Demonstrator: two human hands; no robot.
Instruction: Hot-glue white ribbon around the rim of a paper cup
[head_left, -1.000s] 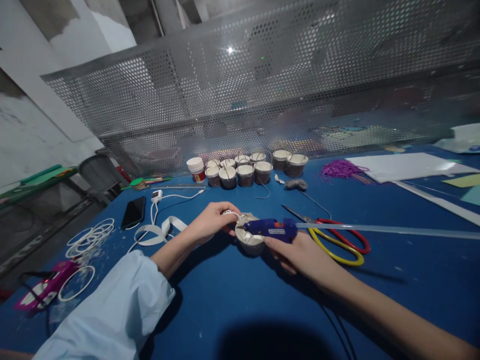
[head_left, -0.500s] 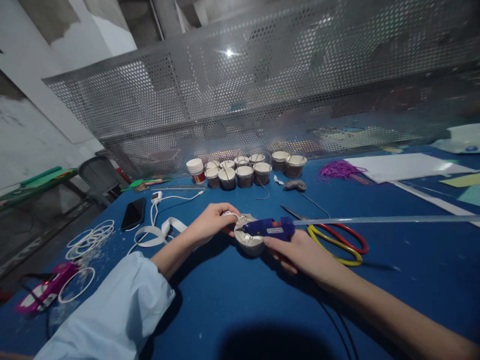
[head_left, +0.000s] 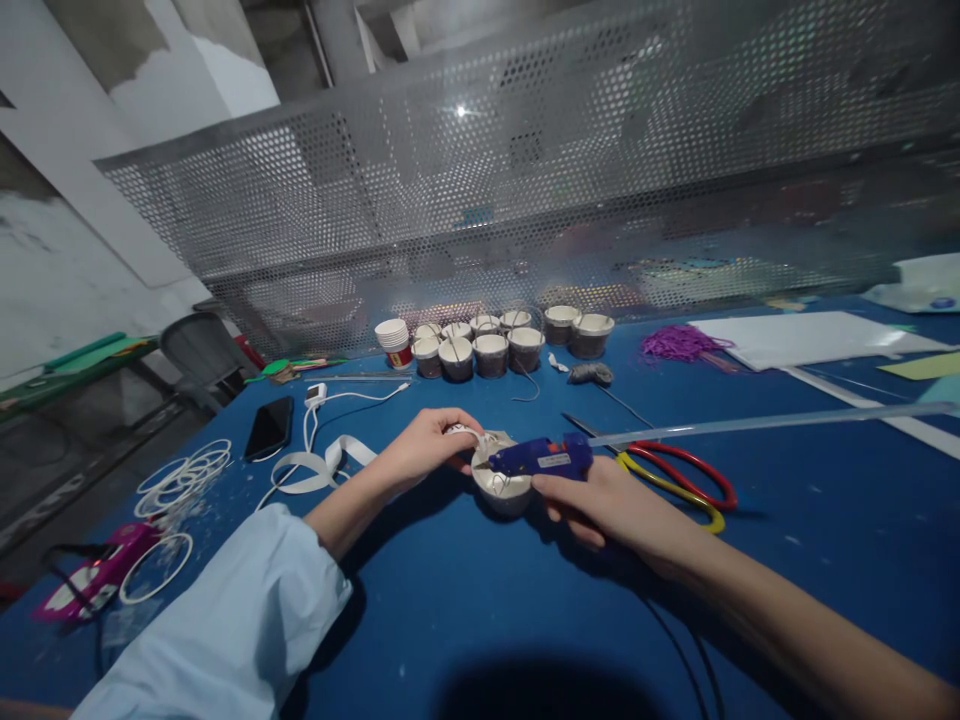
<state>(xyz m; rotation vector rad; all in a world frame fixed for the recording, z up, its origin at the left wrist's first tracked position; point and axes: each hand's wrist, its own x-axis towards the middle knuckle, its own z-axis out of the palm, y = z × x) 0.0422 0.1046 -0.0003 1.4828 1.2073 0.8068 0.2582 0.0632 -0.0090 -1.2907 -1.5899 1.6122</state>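
My right hand point(head_left: 600, 505) grips a blue hot glue gun point(head_left: 541, 457) with a long clear glue stick point(head_left: 765, 422) sticking out to the right. Its nozzle points left over a small pale cup point(head_left: 504, 488) that sits on the blue table point(head_left: 465, 610). My left hand point(head_left: 424, 448) is closed on the cup's left rim, where a white ribbon point(head_left: 319, 465) leads up to it. The fingertips there are partly hidden by the cup.
Red and yellow scissors point(head_left: 675, 478) lie just right of the gun. Several filled cups point(head_left: 495, 345) stand at the back before a perforated metal screen point(head_left: 525, 200). A phone point(head_left: 268, 427), white rings point(head_left: 180, 478), a pink tool point(head_left: 90, 585) lie left; purple shreds point(head_left: 679, 342) and white sheets point(head_left: 810, 335) right.
The glue gun has tilted a little, so the far end of the glue stick has risen. Both hands stay at the cup.
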